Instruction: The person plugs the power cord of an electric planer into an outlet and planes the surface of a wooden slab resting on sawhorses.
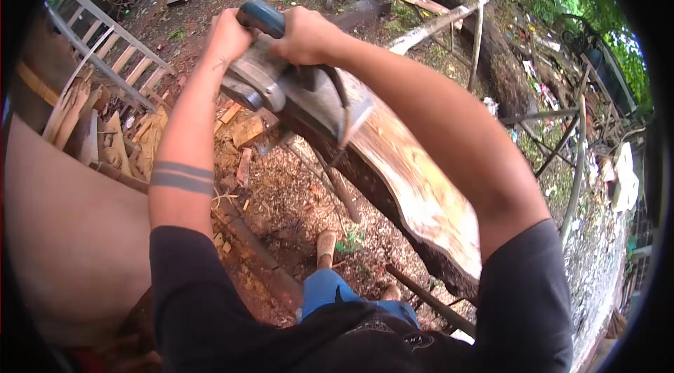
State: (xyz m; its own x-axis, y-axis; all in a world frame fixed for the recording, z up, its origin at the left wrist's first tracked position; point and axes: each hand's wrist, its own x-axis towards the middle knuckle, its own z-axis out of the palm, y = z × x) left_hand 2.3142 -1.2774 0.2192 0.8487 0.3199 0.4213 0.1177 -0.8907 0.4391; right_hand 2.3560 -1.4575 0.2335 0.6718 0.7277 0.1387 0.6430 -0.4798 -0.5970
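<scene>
Both of my hands are on a power tool [256,74] with a dark teal handle and a grey metal body, at the upper middle of the view. My left hand [229,34] is closed on its front left part. Wrapped round the rear handle is my right hand [307,34]. The tool sits over the far end of a long wooden slab [414,180], which has a pale, grained top and dark bark along its edge. A cable hangs from the tool beside the slab. The tool's underside is hidden.
Wood chips [281,197] and offcuts cover the ground below. A wooden ladder-like frame [116,50] leans at the upper left. Pole rails [477,43] and a log [491,67] lie beyond the slab on the right. A large smooth brown surface [70,211] fills the left edge.
</scene>
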